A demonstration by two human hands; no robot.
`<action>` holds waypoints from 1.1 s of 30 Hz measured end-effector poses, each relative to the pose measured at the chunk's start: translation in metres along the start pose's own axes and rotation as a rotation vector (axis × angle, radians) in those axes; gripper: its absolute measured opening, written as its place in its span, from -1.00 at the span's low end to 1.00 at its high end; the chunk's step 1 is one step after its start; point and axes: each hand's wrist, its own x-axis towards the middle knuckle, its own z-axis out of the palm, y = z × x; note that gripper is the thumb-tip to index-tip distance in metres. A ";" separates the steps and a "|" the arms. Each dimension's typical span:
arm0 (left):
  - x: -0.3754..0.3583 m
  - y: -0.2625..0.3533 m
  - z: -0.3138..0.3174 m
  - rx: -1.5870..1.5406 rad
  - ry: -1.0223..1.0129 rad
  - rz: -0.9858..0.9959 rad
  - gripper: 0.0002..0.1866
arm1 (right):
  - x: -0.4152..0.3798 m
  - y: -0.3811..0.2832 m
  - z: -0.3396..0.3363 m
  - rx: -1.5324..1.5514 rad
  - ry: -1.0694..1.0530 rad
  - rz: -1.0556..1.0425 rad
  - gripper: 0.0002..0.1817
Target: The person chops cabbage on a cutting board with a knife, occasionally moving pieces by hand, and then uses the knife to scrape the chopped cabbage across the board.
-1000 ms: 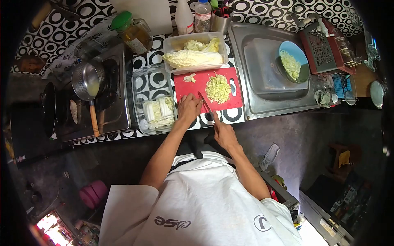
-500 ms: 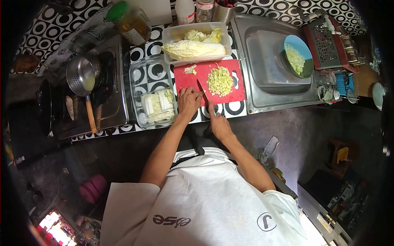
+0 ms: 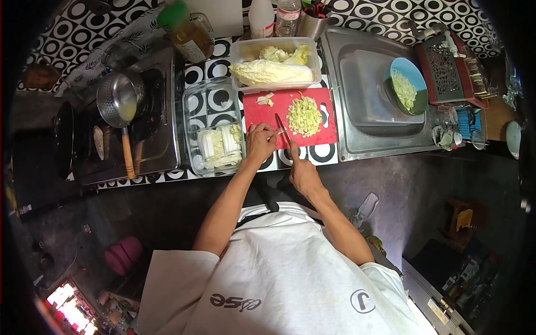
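Observation:
My right hand [image 3: 305, 174] is closed around the handle of a knife [image 3: 282, 125], its blade pointing away from me over the red cutting board [image 3: 254, 114]. Left of the blade, my left hand [image 3: 260, 144] rests on the near left part of the board, fingers bent together. A small pale piece of napa cabbage [image 3: 279, 132] shows at its fingertips, partly hidden by them. Right of the knife lies a heap of chopped cabbage [image 3: 304, 116]. A few leaf scraps [image 3: 265, 100] are near the board's far left corner.
Behind the board stands a plastic container [image 3: 245, 85] with cabbage. A clear tray [image 3: 190, 120] holding cut cabbage is to the left, beside the stove with a saucepan [image 3: 116, 100]. At right, a blue bowl [image 3: 410, 66] of shredded cabbage sits on the sink [image 3: 357, 146].
The whole view has shifted slightly, moving the counter rightward in the picture. Both hands and the knife keep nearly the same place over the board.

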 end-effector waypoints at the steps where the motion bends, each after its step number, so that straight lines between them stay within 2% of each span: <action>1: 0.000 0.001 0.000 0.000 -0.005 -0.002 -0.80 | -0.001 -0.003 -0.002 0.013 -0.003 0.000 -0.12; 7: -0.001 0.004 -0.001 -0.005 0.017 0.009 -0.85 | -0.001 -0.011 0.007 -0.007 -0.004 0.063 -0.09; 13: 0.000 0.004 0.001 -0.023 0.028 -0.017 -0.87 | 0.011 0.010 0.048 -0.107 0.073 0.036 -0.04; 21: -0.005 0.005 0.001 0.031 0.042 0.010 -0.76 | 0.005 0.022 0.036 -0.096 0.111 -0.028 -0.08; 30: 0.001 0.000 0.005 -0.100 0.116 -0.036 -0.87 | 0.007 -0.010 -0.008 0.017 0.018 -0.016 -0.02; 33: 0.003 0.000 0.004 -0.108 0.095 -0.082 -0.85 | 0.003 -0.015 -0.002 -0.026 0.044 0.027 -0.12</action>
